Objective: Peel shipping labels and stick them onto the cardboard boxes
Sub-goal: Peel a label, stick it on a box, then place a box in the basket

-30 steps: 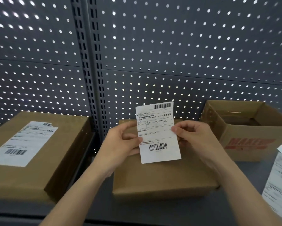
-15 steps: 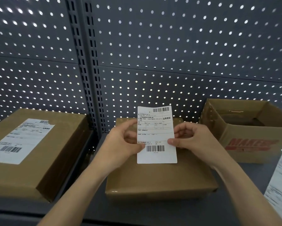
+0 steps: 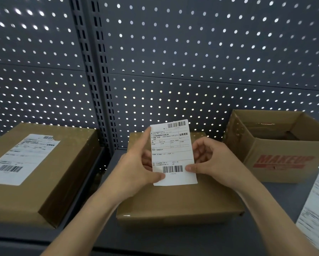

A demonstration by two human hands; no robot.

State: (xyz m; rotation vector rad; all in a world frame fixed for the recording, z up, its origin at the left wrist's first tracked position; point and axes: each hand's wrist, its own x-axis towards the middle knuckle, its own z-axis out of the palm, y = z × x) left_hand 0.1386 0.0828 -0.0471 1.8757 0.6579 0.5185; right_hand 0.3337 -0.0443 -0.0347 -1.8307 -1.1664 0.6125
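Dark grey shelf (image 3: 266, 228), backed by a perforated grey pegboard wall (image 3: 192, 52) with a slotted upright post (image 3: 99, 71) up-left of the hands. Left hand (image 3: 136, 169) pinches the shipping label (image 3: 173, 154), thumb on the lower left front, index finger stretched up its left edge. Right hand (image 3: 216, 167) grips the lower right edge, thumb beside the bottom barcode, fingers curled behind. The label is upright between the hands, above a closed cardboard box (image 3: 173, 204) right below them; can't tell if the backing is off. Left of the left hand: labelled box (image 3: 62, 182). Right of the right hand: open MAKEUP box (image 3: 277, 159); nearer, label sheets (image 3: 317, 206). The label hides part of the closed box's far edge. Versus half a second ago: left index finger now extended upward, label tilted slightly.
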